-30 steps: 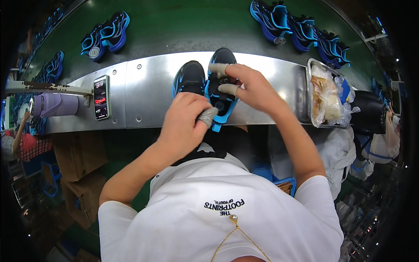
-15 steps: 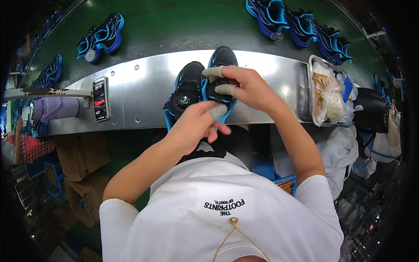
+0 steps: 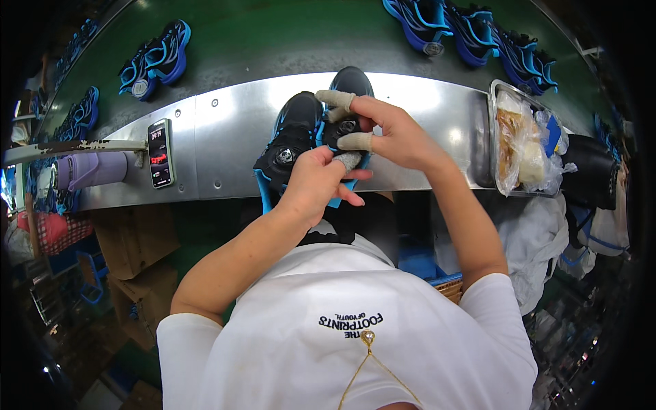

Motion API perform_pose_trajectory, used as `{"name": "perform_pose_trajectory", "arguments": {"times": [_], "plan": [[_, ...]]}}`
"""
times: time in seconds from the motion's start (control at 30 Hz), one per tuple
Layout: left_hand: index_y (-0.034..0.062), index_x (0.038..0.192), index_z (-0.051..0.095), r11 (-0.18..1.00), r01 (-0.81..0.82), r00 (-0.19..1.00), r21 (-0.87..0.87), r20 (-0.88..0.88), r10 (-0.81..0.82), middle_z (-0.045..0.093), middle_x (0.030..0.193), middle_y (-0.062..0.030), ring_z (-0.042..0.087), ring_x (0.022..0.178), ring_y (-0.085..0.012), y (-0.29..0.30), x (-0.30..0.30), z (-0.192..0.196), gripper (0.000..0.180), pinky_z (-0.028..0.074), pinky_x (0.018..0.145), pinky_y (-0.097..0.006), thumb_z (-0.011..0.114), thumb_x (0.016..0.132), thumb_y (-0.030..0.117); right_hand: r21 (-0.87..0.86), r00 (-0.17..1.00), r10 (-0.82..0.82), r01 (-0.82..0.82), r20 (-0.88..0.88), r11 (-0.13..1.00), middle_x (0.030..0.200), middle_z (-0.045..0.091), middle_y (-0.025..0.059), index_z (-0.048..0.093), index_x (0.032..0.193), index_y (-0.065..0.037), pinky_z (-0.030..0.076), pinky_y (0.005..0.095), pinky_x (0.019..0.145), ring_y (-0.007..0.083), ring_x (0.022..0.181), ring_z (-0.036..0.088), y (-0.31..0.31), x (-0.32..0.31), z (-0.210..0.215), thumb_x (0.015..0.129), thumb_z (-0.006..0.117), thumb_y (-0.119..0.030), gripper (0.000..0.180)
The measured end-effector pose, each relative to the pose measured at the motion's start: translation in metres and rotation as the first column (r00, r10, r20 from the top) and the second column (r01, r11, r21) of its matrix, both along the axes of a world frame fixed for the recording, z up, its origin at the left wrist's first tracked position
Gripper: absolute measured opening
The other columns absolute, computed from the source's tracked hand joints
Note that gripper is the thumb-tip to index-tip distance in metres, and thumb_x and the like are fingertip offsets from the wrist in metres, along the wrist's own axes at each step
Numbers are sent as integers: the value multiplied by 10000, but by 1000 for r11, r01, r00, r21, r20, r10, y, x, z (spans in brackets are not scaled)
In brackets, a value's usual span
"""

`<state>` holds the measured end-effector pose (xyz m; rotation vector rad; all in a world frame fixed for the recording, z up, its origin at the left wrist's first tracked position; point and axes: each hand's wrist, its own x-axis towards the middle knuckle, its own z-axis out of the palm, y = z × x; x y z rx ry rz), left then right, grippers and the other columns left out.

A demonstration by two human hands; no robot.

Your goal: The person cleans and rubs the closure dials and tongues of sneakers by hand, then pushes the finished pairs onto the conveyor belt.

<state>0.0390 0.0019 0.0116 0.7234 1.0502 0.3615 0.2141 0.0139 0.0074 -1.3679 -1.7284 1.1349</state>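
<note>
Two black sneakers with bright blue trim stand side by side on the metal ledge, toes pointing away from me. The left sneaker [image 3: 298,117] shows a round dial on its tongue. My right hand [image 3: 396,133], with beige covers on thumb and forefinger, is closed round the upper of the right sneaker [image 3: 352,80], near its dial. Over that sneaker's ankle opening is my left hand [image 3: 311,183], thumb and grey-covered forefinger pinched together by the tongue, the other fingers loosely out. What lies between those fingertips is hidden.
The metal ledge [image 3: 236,150] borders a green surface [image 3: 273,41] carrying more sneakers [image 3: 167,55] [image 3: 471,41]. A phone [image 3: 160,154] and lilac flask [image 3: 96,169] are at left, below a worn metal bar [image 3: 75,147]. A tray [image 3: 493,137] of bagged items sits right.
My left hand has moved slightly up and right, closer to the right sneaker's tongue, and is less blurred. My right hand keeps its hold almost unchanged.
</note>
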Motion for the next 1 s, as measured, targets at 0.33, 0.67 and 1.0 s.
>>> {"name": "perform_pose_trajectory", "arguments": {"times": [0.33, 0.67, 1.0], "plan": [[-77, 1179, 526, 998, -50, 994, -28, 94, 52, 610, 1154, -162, 635, 1067, -238, 0, -1, -2, 270, 593, 635, -284, 441, 959, 55, 51, 993, -110, 108, 44, 993, 848, 588, 46, 699, 1113, -140, 443, 260, 696, 157, 747, 534, -5, -4, 3, 759, 699, -113, 355], [-81, 1149, 533, 996, -81, 991, -35, 100, 84, 611, 1115, -162, 645, 1017, -230, 1, 1, -3, 260, 603, 650, -303, 454, 936, 45, 73, 991, -133, 134, -10, 988, 843, 555, 42, 697, 1107, -132, 438, 280, 700, 158, 773, 534, -6, -6, -1, 760, 688, -118, 347], [-56, 1174, 537, 997, -63, 990, -40, 121, 67, 611, 1147, -135, 620, 1095, -225, 1, 1, -5, 266, 593, 646, -289, 485, 965, 100, 108, 993, -120, 117, 22, 987, 824, 552, 27, 698, 1116, -123, 426, 266, 678, 136, 743, 514, -4, -6, -5, 755, 681, -98, 362]]}}
